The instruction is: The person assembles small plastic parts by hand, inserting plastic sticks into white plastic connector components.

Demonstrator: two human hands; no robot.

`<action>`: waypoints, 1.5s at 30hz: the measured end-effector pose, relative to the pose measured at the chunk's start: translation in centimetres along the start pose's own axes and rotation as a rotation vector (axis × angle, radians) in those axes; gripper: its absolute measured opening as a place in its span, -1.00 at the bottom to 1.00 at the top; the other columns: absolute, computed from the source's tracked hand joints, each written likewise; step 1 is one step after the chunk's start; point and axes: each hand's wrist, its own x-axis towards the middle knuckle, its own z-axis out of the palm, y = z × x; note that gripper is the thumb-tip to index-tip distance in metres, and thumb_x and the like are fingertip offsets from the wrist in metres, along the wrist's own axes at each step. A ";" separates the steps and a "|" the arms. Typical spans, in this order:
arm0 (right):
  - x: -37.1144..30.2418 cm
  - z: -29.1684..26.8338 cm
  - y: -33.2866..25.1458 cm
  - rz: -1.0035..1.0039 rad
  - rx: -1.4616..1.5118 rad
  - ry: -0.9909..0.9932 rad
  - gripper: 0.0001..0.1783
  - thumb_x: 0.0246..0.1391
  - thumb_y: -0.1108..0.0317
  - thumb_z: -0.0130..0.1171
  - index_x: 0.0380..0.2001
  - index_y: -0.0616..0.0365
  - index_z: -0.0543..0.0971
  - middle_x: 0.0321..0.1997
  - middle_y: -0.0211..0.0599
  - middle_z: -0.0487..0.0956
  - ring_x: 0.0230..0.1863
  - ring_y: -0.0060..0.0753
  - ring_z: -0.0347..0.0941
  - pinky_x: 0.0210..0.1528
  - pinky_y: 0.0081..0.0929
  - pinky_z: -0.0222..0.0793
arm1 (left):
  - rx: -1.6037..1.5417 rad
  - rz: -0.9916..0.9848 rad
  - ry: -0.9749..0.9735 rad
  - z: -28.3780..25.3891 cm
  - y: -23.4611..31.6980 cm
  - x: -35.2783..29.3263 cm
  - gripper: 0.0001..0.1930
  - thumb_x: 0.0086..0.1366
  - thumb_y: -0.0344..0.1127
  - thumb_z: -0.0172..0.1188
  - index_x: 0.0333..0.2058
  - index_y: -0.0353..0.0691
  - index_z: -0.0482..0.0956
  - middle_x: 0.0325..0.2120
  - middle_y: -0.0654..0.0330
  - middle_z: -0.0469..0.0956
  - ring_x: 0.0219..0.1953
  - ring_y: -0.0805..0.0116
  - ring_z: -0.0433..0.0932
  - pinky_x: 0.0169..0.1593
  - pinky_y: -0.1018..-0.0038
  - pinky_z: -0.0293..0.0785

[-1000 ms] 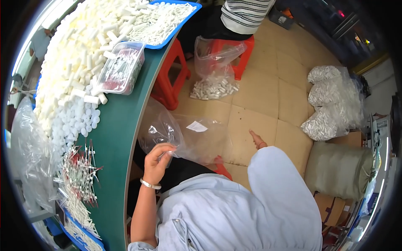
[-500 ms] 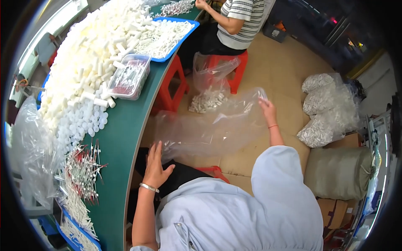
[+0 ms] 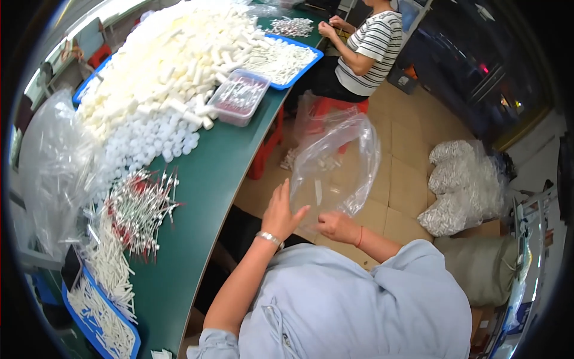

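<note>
A large clear plastic bag [image 3: 363, 143] stands puffed out in front of me, its body reaching away over the floor. My right hand [image 3: 339, 227] is closed on the bag's near edge, fingers curled in. Beside the bag's left side is my left hand [image 3: 282, 213], thumb and fingers spread; its palm lies against or very near the plastic, which I cannot tell exactly. Through the film I make out white pieces on the floor beyond.
A green table [image 3: 236, 157] curves along my left, bearing a heap of white cylinders [image 3: 173, 60], translucent caps [image 3: 152, 140], thin wired parts [image 3: 143, 206] and a plastic box [image 3: 240, 99]. A co-worker [image 3: 371, 51] sits beyond. Filled bags [image 3: 451, 185] stand at right.
My right hand has come in from far right to near my left hand. The bag, stretched flat before, is now ballooned out. My left hand has moved right, and the view has shifted.
</note>
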 end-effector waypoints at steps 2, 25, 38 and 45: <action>-1.4 1.2 -1.2 -0.038 0.011 -0.048 -0.67 -0.02 0.37 0.09 -0.18 -0.27 0.63 -0.53 -0.36 0.36 -0.50 -0.27 0.40 -0.50 -0.31 0.33 | 0.107 -0.159 -0.169 1.1 -0.3 0.7 -0.10 0.10 -0.20 0.30 0.31 -0.26 -0.05 0.00 -0.19 0.43 0.00 -0.13 0.47 0.02 0.15 0.46; -10.4 -0.8 -3.0 0.906 0.643 -0.438 -0.51 0.20 0.07 -0.02 0.10 0.10 0.47 0.08 -0.06 0.49 0.16 -0.16 0.37 0.15 -0.32 0.27 | -0.162 -0.028 0.023 -5.0 -10.4 -10.5 -0.87 0.22 -0.44 0.10 -0.30 -0.25 0.62 -0.29 0.03 0.59 -0.18 0.03 0.55 -0.08 0.28 0.48; -9.7 -2.3 -11.1 0.970 0.434 -0.477 -0.51 0.17 0.08 0.01 0.09 0.10 0.47 0.02 -0.04 0.51 0.15 -0.08 0.36 0.17 -0.27 0.24 | -0.214 0.047 0.010 -4.9 -10.0 -10.0 -0.84 0.23 -0.46 0.07 -0.27 -0.27 0.61 -0.30 0.01 0.58 -0.20 0.01 0.54 -0.09 0.28 0.47; -9.5 -3.4 -12.1 0.921 0.376 -0.594 -0.51 0.15 0.08 0.03 0.09 0.09 0.46 -0.01 -0.02 0.52 0.15 -0.03 0.35 0.18 -0.24 0.22 | -0.217 0.013 -0.022 -2.8 -10.9 -9.8 -0.85 0.23 -0.45 0.08 -0.28 -0.29 0.62 -0.32 0.02 0.57 -0.21 0.04 0.54 -0.09 0.32 0.47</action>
